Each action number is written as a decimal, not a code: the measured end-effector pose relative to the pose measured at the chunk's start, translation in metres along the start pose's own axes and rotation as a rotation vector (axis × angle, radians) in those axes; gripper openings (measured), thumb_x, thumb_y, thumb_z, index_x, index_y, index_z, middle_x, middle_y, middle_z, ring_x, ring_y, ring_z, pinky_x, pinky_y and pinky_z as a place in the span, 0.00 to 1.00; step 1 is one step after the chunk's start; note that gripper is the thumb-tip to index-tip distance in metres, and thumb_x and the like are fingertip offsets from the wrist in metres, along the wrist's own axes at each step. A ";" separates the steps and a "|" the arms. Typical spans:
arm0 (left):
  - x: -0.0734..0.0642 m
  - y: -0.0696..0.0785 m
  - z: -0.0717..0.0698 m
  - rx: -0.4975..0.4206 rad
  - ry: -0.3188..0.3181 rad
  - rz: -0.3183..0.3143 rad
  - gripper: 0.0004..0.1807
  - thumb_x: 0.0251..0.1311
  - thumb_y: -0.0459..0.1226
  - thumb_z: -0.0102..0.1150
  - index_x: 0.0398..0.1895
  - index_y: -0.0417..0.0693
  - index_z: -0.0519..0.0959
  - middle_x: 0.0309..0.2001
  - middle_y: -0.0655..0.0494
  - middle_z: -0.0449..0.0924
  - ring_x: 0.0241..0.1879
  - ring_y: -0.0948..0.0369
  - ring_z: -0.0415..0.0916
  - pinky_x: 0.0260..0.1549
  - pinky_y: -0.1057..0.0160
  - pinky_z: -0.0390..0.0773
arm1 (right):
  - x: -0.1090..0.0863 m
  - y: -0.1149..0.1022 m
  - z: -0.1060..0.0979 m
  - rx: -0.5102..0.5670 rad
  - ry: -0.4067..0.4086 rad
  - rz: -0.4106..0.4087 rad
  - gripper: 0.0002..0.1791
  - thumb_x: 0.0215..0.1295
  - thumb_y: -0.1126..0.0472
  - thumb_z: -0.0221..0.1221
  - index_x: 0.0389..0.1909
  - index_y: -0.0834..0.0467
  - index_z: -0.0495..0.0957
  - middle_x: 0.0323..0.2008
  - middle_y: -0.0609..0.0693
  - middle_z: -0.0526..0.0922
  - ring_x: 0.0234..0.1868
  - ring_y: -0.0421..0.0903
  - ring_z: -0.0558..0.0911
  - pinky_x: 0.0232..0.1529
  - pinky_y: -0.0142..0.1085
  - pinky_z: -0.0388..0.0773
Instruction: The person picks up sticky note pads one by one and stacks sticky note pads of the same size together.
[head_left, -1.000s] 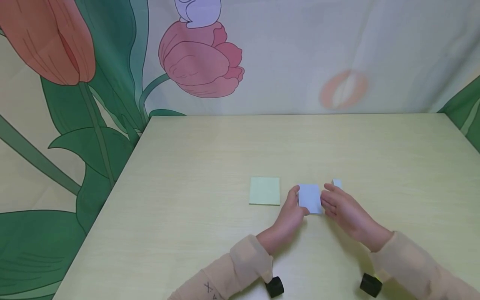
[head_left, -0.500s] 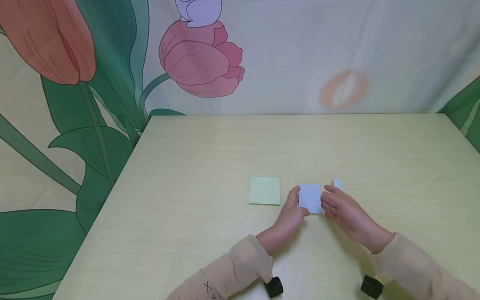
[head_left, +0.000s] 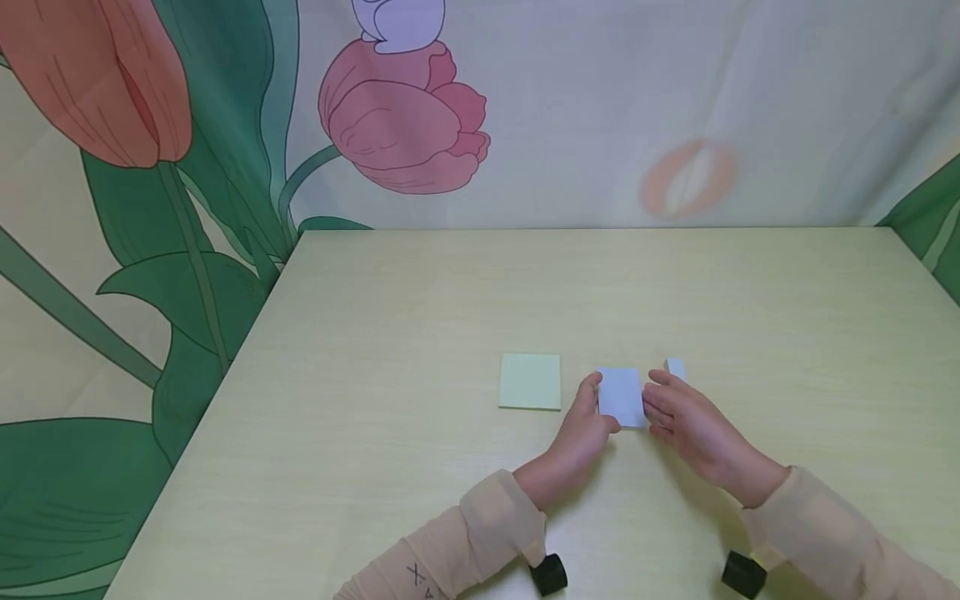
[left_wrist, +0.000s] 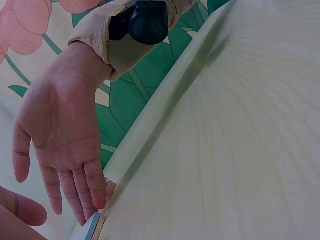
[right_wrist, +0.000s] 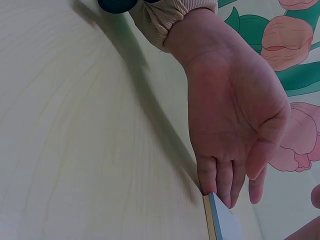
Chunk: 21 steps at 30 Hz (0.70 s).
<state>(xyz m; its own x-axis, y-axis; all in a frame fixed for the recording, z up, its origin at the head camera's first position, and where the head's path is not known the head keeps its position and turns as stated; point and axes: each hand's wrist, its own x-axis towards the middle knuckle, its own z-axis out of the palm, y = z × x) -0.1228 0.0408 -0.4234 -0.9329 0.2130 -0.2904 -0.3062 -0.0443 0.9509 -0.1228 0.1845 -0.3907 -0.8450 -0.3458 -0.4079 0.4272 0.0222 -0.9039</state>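
Observation:
Between the two hands lies a light blue sticky-note pad [head_left: 621, 398]. The right wrist view shows a cream layer [right_wrist: 209, 220] directly beneath the blue one. My left hand [head_left: 566, 450] stands at the pad's left side, its straight fingers against that edge and its thumb over the near corner. Opposite, my right hand [head_left: 697, 433] has its straight fingers right at the right edge, palm turned inward. In the left wrist view that right hand [left_wrist: 65, 115] appears palm-on, fingertips meeting the stack. The left hand's palm [right_wrist: 230, 110] fills much of the right wrist view.
A pale green square pad [head_left: 529, 382] lies flat to the left of the hands. Behind the right fingers stands a small light blue piece [head_left: 676, 367], partly covered. The pale wooden table [head_left: 375, 333] ends at a flower-printed cloth [head_left: 562, 108] at the back.

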 end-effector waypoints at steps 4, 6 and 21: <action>0.000 0.000 0.001 0.015 0.010 -0.001 0.40 0.42 0.21 0.40 0.65 0.42 0.50 0.67 0.45 0.50 0.64 0.55 0.51 0.61 0.54 0.53 | -0.001 0.000 0.000 0.003 0.003 -0.001 0.39 0.68 0.54 0.38 0.66 0.62 0.24 0.68 0.63 0.33 0.68 0.57 0.37 0.66 0.51 0.38; 0.001 -0.001 0.001 0.017 0.018 -0.006 0.40 0.42 0.21 0.40 0.65 0.42 0.50 0.67 0.45 0.50 0.64 0.55 0.51 0.61 0.55 0.53 | -0.001 0.000 0.000 0.001 0.004 -0.001 0.39 0.68 0.53 0.39 0.66 0.62 0.24 0.68 0.63 0.32 0.68 0.57 0.37 0.66 0.51 0.38; -0.012 -0.003 -0.010 0.012 -0.010 -0.067 0.39 0.45 0.23 0.42 0.66 0.43 0.49 0.68 0.42 0.46 0.68 0.50 0.41 0.63 0.50 0.49 | -0.010 0.005 -0.003 -0.055 -0.006 0.009 0.40 0.67 0.52 0.40 0.66 0.64 0.26 0.68 0.64 0.33 0.68 0.58 0.39 0.65 0.52 0.41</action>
<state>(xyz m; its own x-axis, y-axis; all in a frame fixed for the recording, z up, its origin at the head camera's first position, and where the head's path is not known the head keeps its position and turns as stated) -0.1128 0.0290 -0.4241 -0.9084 0.2248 -0.3524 -0.3655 -0.0179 0.9306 -0.1131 0.1912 -0.3918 -0.8394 -0.3508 -0.4152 0.4162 0.0764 -0.9061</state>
